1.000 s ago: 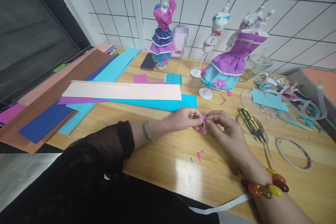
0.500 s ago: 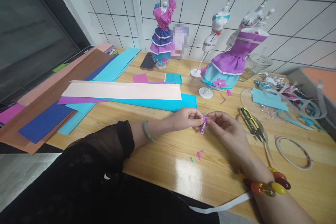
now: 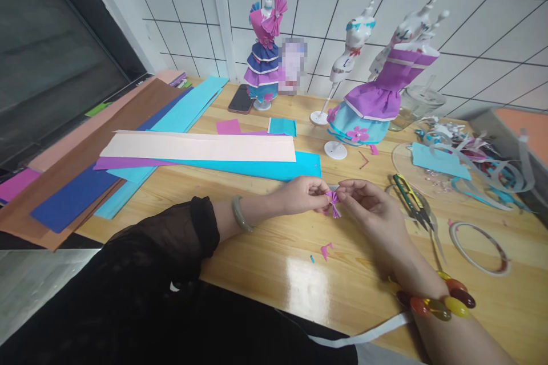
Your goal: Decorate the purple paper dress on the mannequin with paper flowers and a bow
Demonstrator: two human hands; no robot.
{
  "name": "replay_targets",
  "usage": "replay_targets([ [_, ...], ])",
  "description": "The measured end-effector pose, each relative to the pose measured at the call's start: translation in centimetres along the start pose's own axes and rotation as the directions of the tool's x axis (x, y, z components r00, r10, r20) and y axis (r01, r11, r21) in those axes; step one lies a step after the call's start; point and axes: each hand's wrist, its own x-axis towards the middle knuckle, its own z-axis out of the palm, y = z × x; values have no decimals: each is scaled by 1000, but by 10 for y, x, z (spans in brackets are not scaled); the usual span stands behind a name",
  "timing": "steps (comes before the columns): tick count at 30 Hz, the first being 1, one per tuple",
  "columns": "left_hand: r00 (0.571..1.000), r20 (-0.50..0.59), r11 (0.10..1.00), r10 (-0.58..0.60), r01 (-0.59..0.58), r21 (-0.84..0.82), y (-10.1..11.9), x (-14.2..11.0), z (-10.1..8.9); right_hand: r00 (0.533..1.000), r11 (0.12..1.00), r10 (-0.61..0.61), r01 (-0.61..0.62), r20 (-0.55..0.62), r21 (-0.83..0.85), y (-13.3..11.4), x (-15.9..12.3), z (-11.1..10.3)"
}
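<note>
1. On the left side, the pale paper strip (image 3: 205, 148) lies flat over other coloured strips on the worktop (image 3: 257, 239).
2. Next comes the left hand (image 3: 303, 195). Its forearm reaches in from the lower left, with a bangle (image 3: 240, 214) on the wrist. The fingers are curled, and thumb and forefinger pinch the left edge of the bow.
3. The purple pleated bow (image 3: 333, 202) is between the two hands, in front of the blue paper's end. It seems to be thin paper, so I judge it very light, soft and easy to crush; the pleats could open or crease. The narrow middle looks the safest place for taking hold, with fingertips only.
4. Then the right hand (image 3: 369, 208) comes from the lower right, palm turned inward, wrist low. Its thumb and forefinger seem to nip the bow's right edge; the exact contact is small to see.
5. Farther right, the green-and-yellow snips (image 3: 410, 197) lie near this hand.
</note>
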Motion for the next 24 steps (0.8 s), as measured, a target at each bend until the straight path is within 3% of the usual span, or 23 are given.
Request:
replay_targets([
  [8, 999, -44, 998, -30, 28, -50, 1, 1, 0, 1000, 1000, 18, -18, -18, 7, -2, 1, 0],
  [14, 998, -55, 999, -22, 20, -34, 0, 2, -2, 996, 996, 38, -44, 76, 77, 4, 2, 0],
  [24, 999, -33, 1000, -2, 1, -30, -2, 3, -3, 1000, 1000, -12, 12, 14, -17, -2, 0, 4],
])
